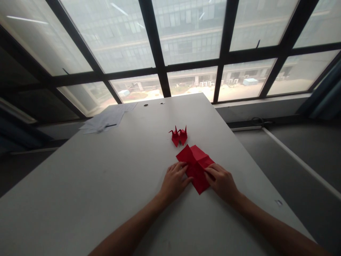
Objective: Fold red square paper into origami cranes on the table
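Note:
A creased sheet of red origami paper [198, 174] lies partly raised along its folds on the white table. My left hand [176, 177] grips its left edge, fingers on top and thumb near the lower left side. At the right edge, my right hand [220, 179] pinches the paper between thumb and fingers. Just beyond the sheet stand two folded red paper cranes [179, 136], side by side and touching or nearly so.
The white table [106, 192] reaches toward a large dark-framed window [160, 67]. Loose white papers [106, 117] with a dark pen [110, 125] lie at the far left. Two small holes are near the far edge. A small label [278, 203] sits by the right edge.

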A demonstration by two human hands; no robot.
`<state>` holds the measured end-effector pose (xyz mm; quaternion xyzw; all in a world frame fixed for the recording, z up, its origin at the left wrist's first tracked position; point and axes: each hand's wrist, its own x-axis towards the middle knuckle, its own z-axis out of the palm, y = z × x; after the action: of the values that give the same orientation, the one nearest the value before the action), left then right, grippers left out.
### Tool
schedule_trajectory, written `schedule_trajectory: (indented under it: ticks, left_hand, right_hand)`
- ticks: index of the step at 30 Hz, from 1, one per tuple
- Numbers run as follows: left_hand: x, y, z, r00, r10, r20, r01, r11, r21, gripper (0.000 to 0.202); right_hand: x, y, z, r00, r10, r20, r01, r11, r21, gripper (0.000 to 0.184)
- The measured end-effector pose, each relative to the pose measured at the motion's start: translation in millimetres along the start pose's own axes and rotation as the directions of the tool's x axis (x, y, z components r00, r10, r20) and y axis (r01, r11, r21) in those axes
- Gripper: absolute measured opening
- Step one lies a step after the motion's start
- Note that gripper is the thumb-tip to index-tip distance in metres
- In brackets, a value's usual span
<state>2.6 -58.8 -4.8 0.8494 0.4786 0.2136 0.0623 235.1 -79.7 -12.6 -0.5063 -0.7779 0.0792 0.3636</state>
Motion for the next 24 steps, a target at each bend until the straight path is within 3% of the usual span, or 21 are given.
schedule_trajectory:
  ticks: [7, 12, 15, 24]
  left_hand:
    - [0, -1, -5.3, 0.996, -0.079, -0.033, 0.078, 0.996, -0.032, 0.028]
    - [0, -6, -1.2, 1.000, 0.002, -0.005, -0.002, 0.992, -0.123, 0.036]
    - [0, -7, -0.3, 0.999, 0.037, 0.037, -0.032, 0.991, -0.129, 0.041]
    - [2, -9, -1.9, 0.999, -0.032, 0.026, 0.035, 0.993, -0.111, 0.031]
  right_hand:
    - [-3, -7, -9, 0.994, 0.044, 0.098, -0.048, 0.998, 0.046, 0.019]
    - [8, 15, -16, 0.997, 0.080, -0.016, -0.079, 0.996, 0.031, 0.023]
    - [11, 32, -14, 0.997, 0.051, 0.060, -0.050, 0.998, -0.024, 0.035]
    - [8, 46, -17, 0.981, 0.020, 0.193, -0.016, 1.000, -0.020, 0.028]
